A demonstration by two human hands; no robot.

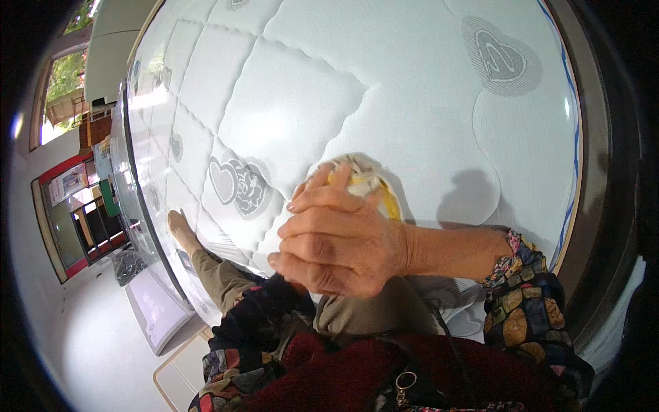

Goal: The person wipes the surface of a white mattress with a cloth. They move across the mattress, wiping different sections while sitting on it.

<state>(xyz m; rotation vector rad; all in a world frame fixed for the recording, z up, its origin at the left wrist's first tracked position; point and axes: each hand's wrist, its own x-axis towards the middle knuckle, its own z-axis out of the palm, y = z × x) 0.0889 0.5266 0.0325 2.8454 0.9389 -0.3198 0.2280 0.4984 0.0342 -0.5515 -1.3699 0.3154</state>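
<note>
A quilted white mattress with grey heart patterns spreads before me, with shiny clear plastic over its left part. My right hand reaches in from the right, back upward and fingers bent, over my left hand. Only some fingers of the left hand seem to show, at a bunched white and yellow cloth on the mattress. The right hand hides most of the left, so its grip on the cloth is unclear. Whether the right hand holds anything does not show.
My bent legs in olive trousers rest on the mattress, with one foot towards the left. A dark frame borders the right side. Beyond the left edge are a pale purple object, a black plastic bag and a red-framed doorway.
</note>
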